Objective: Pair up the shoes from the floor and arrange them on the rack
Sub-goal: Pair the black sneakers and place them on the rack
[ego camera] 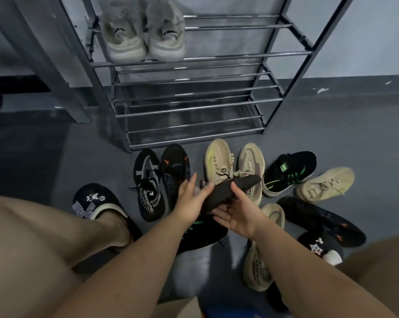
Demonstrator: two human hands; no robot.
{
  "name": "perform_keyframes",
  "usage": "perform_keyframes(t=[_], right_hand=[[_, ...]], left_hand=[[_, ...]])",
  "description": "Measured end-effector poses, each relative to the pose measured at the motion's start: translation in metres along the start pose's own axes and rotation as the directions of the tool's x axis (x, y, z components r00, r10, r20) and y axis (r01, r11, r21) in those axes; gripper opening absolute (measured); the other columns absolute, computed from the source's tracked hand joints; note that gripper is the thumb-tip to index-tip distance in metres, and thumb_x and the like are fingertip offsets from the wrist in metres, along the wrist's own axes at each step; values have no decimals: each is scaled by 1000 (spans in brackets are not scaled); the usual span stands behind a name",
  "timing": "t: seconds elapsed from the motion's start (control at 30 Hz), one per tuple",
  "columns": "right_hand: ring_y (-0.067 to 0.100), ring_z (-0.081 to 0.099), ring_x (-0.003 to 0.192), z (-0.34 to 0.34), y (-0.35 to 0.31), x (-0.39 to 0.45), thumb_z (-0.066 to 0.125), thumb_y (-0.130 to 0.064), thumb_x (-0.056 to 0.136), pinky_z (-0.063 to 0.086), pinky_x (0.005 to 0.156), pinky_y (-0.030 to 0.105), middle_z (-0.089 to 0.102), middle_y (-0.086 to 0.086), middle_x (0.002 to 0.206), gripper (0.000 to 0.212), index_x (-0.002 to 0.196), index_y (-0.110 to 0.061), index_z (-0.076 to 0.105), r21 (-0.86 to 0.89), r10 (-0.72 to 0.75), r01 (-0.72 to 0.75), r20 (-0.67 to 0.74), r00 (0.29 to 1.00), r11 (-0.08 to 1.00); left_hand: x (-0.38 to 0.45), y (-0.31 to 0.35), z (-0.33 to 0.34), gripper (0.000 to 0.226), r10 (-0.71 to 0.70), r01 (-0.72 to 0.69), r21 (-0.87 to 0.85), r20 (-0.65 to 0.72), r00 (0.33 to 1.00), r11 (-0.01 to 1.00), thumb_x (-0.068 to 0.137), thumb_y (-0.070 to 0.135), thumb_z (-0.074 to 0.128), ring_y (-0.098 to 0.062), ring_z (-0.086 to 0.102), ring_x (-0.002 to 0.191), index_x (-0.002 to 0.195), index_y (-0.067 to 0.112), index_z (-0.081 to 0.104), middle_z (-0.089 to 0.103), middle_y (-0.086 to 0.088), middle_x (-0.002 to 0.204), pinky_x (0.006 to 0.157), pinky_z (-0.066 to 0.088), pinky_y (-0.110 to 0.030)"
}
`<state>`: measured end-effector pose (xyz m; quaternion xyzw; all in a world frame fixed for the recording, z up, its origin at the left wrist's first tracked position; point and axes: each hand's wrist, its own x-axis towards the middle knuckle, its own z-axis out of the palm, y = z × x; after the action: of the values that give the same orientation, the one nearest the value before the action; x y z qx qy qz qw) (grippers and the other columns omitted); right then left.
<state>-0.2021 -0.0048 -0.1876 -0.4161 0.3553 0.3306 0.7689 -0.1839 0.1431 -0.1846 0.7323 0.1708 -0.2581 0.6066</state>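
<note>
R hand [234, 216] gripping dark shoe [230, 191], L hand [190, 198] open touching it, pale pair [143, 35] on rack [200, 106]

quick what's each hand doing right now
Left hand: open, straight fingers against the dark shoe.
Right hand: holding the dark shoe, thumb over it.

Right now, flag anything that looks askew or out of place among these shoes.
The floor shoes are jumbled. The black shoe with green stripes lies far right while its likely mate sits under the hands. One beige shoe lies crosswise. Only the grey pair sits neatly on the rack.
</note>
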Motion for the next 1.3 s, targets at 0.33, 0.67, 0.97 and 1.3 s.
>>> perform_keyframes(t=[0.33, 0.67, 0.97, 1.3], right_hand=[[17, 64, 97, 13, 7, -2, 52, -38, 94, 54, 75, 31, 68, 3, 109, 35, 120, -16, 60, 7, -159, 159, -20, 987, 987], [14, 61, 94, 0, 11, 0, 57, -22, 93, 52, 81, 31, 69, -2, 100, 25, 118, -22, 61, -104, -123, 122, -8, 992, 987], [17, 62, 99, -1, 14, 20, 58, -22, 92, 52, 82, 34, 69, 0, 104, 24, 116, -24, 62, -121, -95, 93, -12, 995, 988], [15, 62, 88, 30, -6, 64, 54, -17, 95, 50, 67, 32, 67, 1, 99, 37, 132, -14, 53, -162, -115, 99, -94, 989, 982]], left_hand=[[-4, -5, -19, 37, -203, 269, -481, 185, 961, 835, 91, 14, 59, -21, 65, 94, 128, 12, 54, 68, -6, 106, 73, 54, -35], [-5, -18, -25, 46, -219, 286, -349, 221, 950, 892, 85, 14, 66, -17, 63, 101, 128, 16, 52, 67, -3, 111, 86, 51, -31], [6, -27, -29, 45, -276, 343, -358, 225, 934, 868, 86, 5, 62, -20, 64, 95, 129, 16, 53, 67, -5, 109, 78, 52, -32], [42, -28, -40, 57, -188, 161, -175, -151, 970, 971, 77, 30, 75, -19, 56, 116, 129, 20, 55, 58, 2, 125, 104, 42, -35]])
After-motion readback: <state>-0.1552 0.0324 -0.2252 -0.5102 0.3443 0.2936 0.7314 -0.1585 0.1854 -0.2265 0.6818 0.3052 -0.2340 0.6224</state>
